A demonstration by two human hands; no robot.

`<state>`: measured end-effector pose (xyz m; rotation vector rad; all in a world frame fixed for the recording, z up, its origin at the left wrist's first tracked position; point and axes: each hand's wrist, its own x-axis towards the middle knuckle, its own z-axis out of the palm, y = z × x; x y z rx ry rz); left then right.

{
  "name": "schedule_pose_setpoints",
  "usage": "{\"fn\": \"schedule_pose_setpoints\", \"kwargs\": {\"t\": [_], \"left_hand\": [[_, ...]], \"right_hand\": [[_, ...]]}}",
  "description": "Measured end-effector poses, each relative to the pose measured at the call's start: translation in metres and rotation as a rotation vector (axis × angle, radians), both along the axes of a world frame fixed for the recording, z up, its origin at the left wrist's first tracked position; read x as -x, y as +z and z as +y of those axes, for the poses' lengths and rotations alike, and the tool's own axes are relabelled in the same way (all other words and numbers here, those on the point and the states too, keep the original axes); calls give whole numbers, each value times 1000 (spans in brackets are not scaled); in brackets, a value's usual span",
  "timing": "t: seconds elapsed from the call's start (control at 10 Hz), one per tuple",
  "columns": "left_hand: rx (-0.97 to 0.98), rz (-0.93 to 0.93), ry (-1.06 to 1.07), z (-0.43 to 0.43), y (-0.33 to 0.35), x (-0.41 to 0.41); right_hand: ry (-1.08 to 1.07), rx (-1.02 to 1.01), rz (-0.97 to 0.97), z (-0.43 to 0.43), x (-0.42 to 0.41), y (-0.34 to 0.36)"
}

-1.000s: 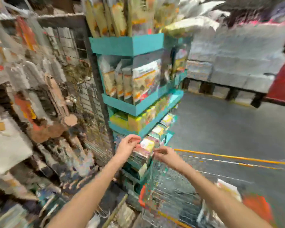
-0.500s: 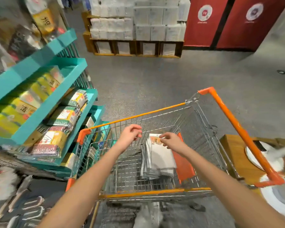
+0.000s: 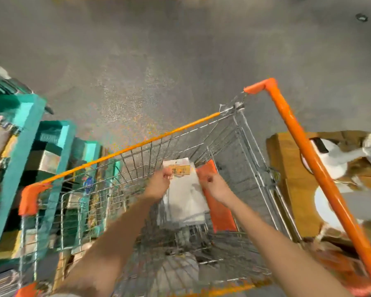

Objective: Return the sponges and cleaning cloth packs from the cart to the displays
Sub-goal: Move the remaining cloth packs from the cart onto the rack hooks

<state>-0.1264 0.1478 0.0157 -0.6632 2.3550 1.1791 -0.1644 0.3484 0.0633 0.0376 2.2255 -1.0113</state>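
Grey floor (image 3: 180, 61) lies beyond the cart (image 3: 137, 145). Inside the cart, the left hand (image 3: 159, 186) and right hand (image 3: 215, 186) each grip an upper corner of the cloth pack (image 3: 186, 200).

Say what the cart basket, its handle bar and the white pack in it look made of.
Cart basket: bare metal wire, a shiny grid. Handle bar: smooth orange coating, probably plastic. Cloth pack: white fabric, likely, with a yellow card label.

Wire cart (image 3: 255, 168) stands on the grey speckled floor (image 3: 159, 61), with the teal display (image 3: 26, 133) close on its left. Down in the basket, there's a stack of grey cloth packs (image 3: 186, 200), yellow label up top, and a flat orange sheet (image 3: 221, 213) touching its right edge.
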Motion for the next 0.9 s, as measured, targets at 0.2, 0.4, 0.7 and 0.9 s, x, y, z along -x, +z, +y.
{"fn": "schedule_pose_setpoints", "kwargs": {"t": [0.2,0.4,0.7,0.9], "left_hand": [[123,-57,112,6,-51,40],[177,-150,212,14,-87,55],[175,-94,365,10,-101,58],[85,-12,453,19,-97,58]], "right_hand": [[-45,37,-125,15,15,-43],[-35,-7,-150,26,13,-65],[-35,26,-188,29,21,-68],[-24,14,-183,25,23,-72]]}}
